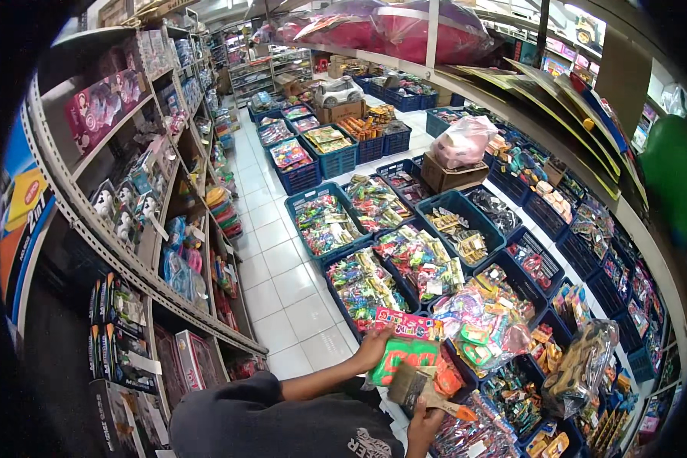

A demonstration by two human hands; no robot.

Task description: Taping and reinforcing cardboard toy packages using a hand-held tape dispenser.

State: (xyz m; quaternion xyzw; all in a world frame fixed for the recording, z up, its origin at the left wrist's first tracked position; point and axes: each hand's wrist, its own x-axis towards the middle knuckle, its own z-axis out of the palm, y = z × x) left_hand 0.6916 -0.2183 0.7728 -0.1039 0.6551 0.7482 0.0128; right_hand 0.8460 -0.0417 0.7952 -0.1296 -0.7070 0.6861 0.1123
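My left hand grips a bagged toy set by its upper left edge; the bag has a pink printed header card and green and orange plastic parts inside. In my right hand is a wide flat paintbrush with dark bristles and a wooden handle tipped in orange. Its bristles lie over the lower part of the bag; whether they touch it, I cannot tell. Just beyond the bag, a pile of clear-bagged plastic toys rests on the crates.
Blue and green plastic crates of packaged toys fill the floor ahead and to the right. Metal shelving with boxed toys stands at the left, beside a white tiled aisle. A bagged toy vehicle lies on the crates at the right.
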